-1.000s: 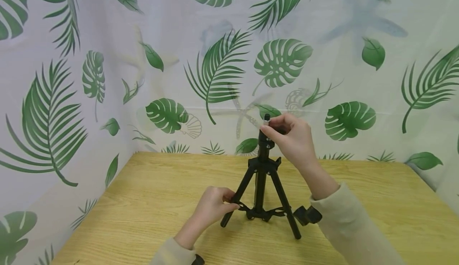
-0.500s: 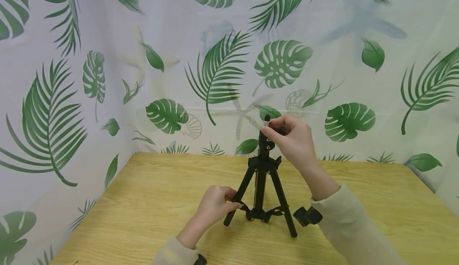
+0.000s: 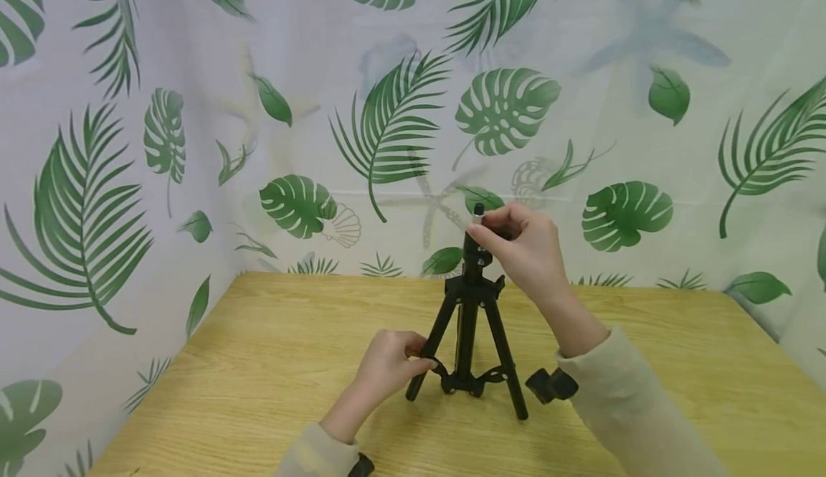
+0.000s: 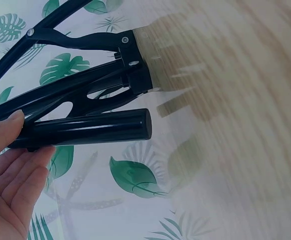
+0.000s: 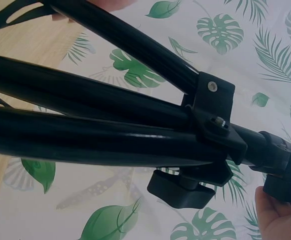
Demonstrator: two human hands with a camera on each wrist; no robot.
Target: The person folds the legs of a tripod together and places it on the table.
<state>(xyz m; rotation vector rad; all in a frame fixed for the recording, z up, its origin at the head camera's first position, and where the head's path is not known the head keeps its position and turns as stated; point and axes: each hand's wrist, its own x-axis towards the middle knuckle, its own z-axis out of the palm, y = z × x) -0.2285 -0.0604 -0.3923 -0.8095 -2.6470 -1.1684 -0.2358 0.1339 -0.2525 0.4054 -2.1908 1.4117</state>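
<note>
A black tripod stand (image 3: pixel 466 341) stands on the table with its legs partly spread. My left hand (image 3: pixel 387 366) pinches its left leg just where the brace joins it. In the left wrist view, the thumb and fingers hold that leg (image 4: pixel 105 127) from both sides, behind its capped end. My right hand (image 3: pixel 529 247) grips the top of the centre column, thumb and fingertips beside the silver-and-black tip (image 3: pixel 479 211). A black knob (image 5: pixel 284 189) shows against the right fingers in the right wrist view, and another knob (image 5: pixel 180 189) sits lower, under the leg hub (image 5: pixel 215 117).
The wood-grain table (image 3: pixel 258 362) reaches back to a white curtain (image 3: pixel 413 32) printed with green leaves. A black wrist device (image 3: pixel 551 385) sits at the right cuff, close to the tripod's right leg.
The tripod's legs have drawn inward, the left foot shifting right and the right foot shifting left. My left hand has moved slightly right with its leg; the right hand keeps its hold.
</note>
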